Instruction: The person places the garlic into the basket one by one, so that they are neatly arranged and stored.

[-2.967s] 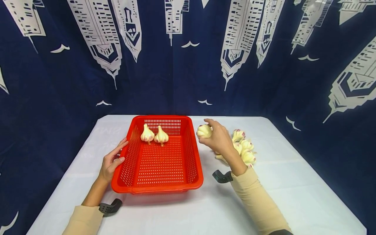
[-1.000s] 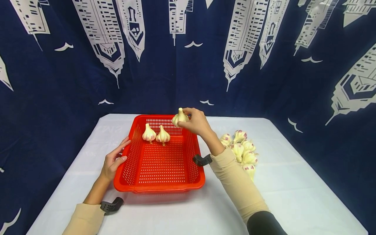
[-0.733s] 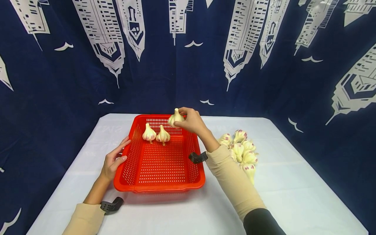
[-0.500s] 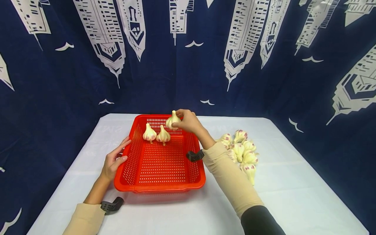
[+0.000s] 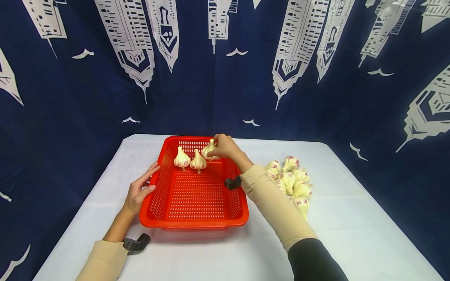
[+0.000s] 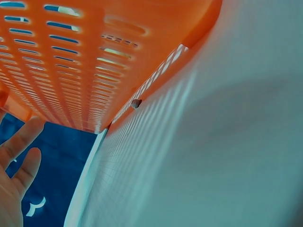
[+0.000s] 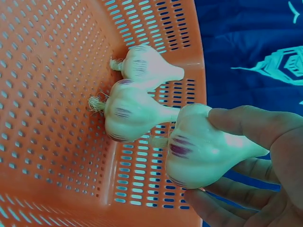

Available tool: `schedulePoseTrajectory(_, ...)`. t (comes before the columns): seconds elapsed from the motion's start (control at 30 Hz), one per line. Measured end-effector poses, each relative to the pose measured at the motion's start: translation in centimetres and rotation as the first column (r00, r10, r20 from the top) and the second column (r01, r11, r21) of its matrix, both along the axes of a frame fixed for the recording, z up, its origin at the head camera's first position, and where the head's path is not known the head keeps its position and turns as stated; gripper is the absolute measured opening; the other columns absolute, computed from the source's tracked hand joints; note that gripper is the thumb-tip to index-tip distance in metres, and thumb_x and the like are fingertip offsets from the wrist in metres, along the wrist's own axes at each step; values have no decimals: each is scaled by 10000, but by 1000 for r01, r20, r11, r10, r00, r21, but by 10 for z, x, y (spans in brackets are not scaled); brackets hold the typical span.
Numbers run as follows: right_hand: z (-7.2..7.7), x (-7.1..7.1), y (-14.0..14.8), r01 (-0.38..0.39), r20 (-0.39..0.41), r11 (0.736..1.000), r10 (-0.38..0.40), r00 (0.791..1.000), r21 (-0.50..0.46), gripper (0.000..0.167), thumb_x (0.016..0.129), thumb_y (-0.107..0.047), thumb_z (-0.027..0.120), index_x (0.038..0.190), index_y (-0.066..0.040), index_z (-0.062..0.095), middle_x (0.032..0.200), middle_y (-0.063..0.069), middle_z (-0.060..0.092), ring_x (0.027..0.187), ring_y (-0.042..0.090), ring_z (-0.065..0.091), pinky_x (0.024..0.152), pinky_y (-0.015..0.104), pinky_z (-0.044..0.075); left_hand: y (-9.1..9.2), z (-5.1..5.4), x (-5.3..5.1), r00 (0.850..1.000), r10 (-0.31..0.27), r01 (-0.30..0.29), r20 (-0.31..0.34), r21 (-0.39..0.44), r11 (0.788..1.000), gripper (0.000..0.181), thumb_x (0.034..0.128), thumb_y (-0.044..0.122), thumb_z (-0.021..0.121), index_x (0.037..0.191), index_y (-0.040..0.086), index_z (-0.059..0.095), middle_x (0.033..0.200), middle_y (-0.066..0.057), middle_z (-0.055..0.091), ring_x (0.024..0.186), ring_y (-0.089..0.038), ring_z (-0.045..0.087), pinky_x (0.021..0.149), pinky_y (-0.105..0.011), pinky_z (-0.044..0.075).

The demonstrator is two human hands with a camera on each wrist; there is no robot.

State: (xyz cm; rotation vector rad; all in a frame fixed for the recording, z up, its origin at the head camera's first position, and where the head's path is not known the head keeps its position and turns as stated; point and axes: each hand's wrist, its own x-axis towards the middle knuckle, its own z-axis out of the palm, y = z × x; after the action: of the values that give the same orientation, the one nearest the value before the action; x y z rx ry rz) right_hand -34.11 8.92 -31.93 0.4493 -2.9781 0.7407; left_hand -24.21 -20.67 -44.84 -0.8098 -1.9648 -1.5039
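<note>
My right hand (image 5: 226,148) holds a garlic bulb (image 7: 199,146) between thumb and fingers, inside the back right part of a red perforated basket (image 5: 197,224). The bulb's stem points up in the head view. Just left of it, two more garlic bulbs, one in the middle (image 5: 198,161) and one further left (image 5: 181,158), stand side by side near the basket's back wall. My left hand (image 5: 138,191) rests against the basket's left side, its fingers fairly straight. In the left wrist view the fingertips (image 6: 34,124) touch the basket's outer wall.
A pile of several garlic bulbs (image 5: 290,179) lies on the white table (image 5: 351,226) right of the basket, beyond my right forearm. A dark blue cloth (image 5: 211,97) with white building prints hangs behind the table. Dark wrist cameras sit under both wrists.
My right hand has carried the garlic bulb left from beside the basket, over its rim, then lowered it towards the two bulbs. The left hand has stayed at the basket's side.
</note>
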Motion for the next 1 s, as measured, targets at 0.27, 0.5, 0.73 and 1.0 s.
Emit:
schedulePoseTrajectory(0.27, -8, -9, -5, 17, 40, 995, -21, 999, 102, 435, 746, -258, 859, 1034, 13, 677, 960, 114, 682, 882, 245, 588, 712, 304, 501, 0, -1, 0, 1000, 2, -2, 5, -15, 1000, 533, 816, 29, 498, 1336, -64, 569, 1457, -246, 462, 1005, -49, 590, 713, -210, 456)
schedulePoseTrajectory(0.5, -17, -17, -3, 27, 47, 987, -34, 998, 157, 340, 711, -246, 878, 865, -24, 671, 776, 49, 642, 725, 183, 544, 613, 270, 460, 0, -1, 1, 999, 25, -24, 22, -44, 999, 541, 827, 50, 501, 1356, -48, 558, 1475, -217, 455, 1046, -17, 568, 723, -192, 446)
schedulePoseTrajectory(0.73, -27, -22, -1, 28, 68, 982, -41, 997, 186, 331, 721, -224, 862, 896, -19, 669, 813, 59, 634, 794, 209, 540, 707, 305, 483, -1, -1, 1, 999, 35, -34, 29, -53, 998, 542, 827, 56, 497, 1353, -61, 554, 1471, -225, 456, 1007, -25, 569, 725, -205, 446)
schedulePoseTrajectory(1.0, -33, -25, -6, 22, 93, 973, -44, 995, 228, 285, 733, -224, 848, 747, -40, 631, 702, 36, 583, 741, 197, 523, 640, 265, 465, -1, -1, 2, 999, 41, -39, 33, -62, 997, 548, 820, 69, 502, 1350, -59, 558, 1472, -215, 460, 1017, -27, 565, 723, -211, 447)
